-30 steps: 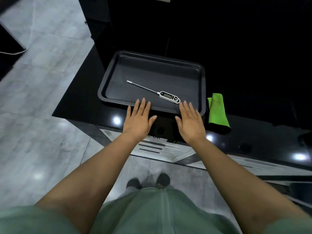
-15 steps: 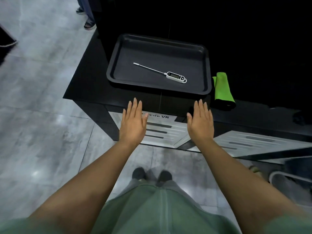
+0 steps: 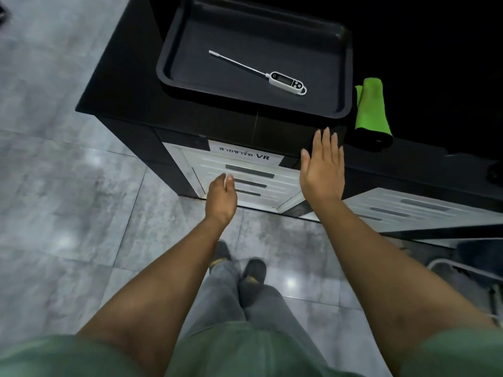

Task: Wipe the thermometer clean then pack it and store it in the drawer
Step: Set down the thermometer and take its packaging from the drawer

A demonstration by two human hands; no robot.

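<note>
Thermometer (image 3: pixel 261 73) lies untouched in the black tray (image 3: pixel 343 77) on the dark bench (image 3: pixel 130 104), its probe pointing far-left and its white display end toward the near-right. Just right of the tray, the folded green cloth (image 3: pixel 372 107) sits on the bench, also untouched.

What has changed is the person's stance. A second ago both hands rested flat against the tray's near edge; now they have drawn back and dropped. The left hand (image 3: pixel 221 195) hangs lower, in front of the white louvred drawer front (image 3: pixel 245 180) below the bench, fingers loosely curled and holding nothing. The right hand (image 3: pixel 322 170) is held up with palm flat and fingers spread, near the bench's front edge and not far from the cloth; its grip is fully open and empty as well. The view has tipped downward too, so the person's legs and shoes on the grey tiled floor (image 3: pixel 68 186) show more plainly.

I take this as a step back before starting: no wiping is done yet. The right hand seems best placed to reach for the cloth first, while the left hand's position near the drawer front may hint at opening it, though I cannot tell which is meant.
</note>
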